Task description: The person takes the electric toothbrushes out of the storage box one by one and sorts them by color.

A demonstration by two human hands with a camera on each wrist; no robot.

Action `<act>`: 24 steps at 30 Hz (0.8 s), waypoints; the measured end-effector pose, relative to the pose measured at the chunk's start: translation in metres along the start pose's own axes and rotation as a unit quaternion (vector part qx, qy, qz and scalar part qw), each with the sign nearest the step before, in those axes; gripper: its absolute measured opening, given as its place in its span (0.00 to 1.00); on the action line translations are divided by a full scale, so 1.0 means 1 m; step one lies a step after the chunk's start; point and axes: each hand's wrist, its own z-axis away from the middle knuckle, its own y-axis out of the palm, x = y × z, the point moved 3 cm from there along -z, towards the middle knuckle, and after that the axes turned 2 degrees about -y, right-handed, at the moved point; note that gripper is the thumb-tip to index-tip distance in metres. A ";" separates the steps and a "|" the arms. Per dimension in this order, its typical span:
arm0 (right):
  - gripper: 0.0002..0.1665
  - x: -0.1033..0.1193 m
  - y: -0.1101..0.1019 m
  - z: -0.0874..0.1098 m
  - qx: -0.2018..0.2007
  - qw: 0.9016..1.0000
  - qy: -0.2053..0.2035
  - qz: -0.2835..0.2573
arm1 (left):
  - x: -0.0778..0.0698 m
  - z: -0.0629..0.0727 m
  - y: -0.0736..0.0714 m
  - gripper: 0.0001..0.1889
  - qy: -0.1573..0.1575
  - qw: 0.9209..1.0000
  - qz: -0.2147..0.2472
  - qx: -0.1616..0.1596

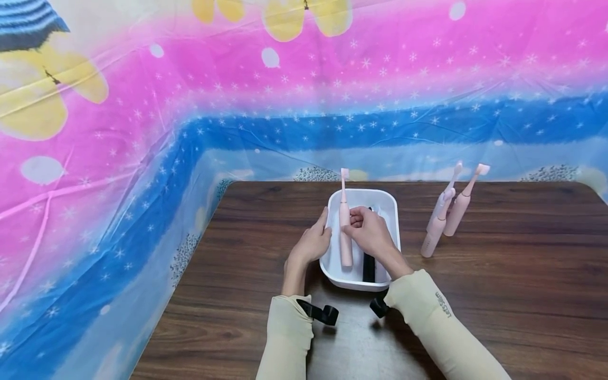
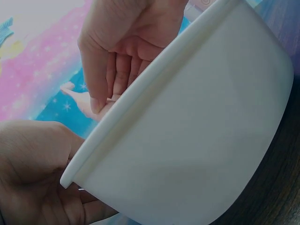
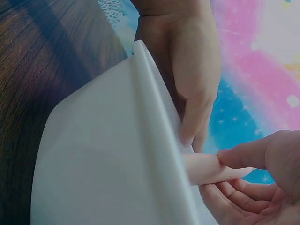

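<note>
A pink electric toothbrush lies head up and away, over the left part of a white plastic basin. My right hand pinches its handle between thumb and fingers, as the right wrist view also shows. At the basin's left rim, my left hand grips the edge, thumb on the inner side and fingers outside. Beneath my right hand, a long black object lies in the basin, partly covered. The basin's wall hides most of the toothbrush in the left wrist view.
Right of the basin, two pink electric toothbrushes and a pale lavender one stand upright close together on the brown wooden table. A patterned pink and blue cloth hangs behind the table's far edge.
</note>
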 end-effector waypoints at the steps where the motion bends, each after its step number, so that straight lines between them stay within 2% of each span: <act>1: 0.25 0.001 0.000 0.000 -0.001 1.000 -0.003 -0.001 | 0.000 0.000 0.000 0.29 0.000 1.000 -0.001 -0.001; 8: 0.24 0.008 -0.003 0.005 -0.011 1.000 -0.016 -0.008 | 0.000 0.000 0.000 0.29 -0.005 1.000 -0.002 -0.005; 15: 0.23 0.024 -0.014 0.013 -0.035 0.997 -0.064 -0.009 | 0.000 0.000 0.001 0.29 -0.007 1.000 0.003 0.000; 24: 0.22 0.046 -0.032 0.026 -0.073 0.989 -0.125 -0.034 | 0.000 0.000 0.001 0.29 -0.011 1.000 0.003 0.001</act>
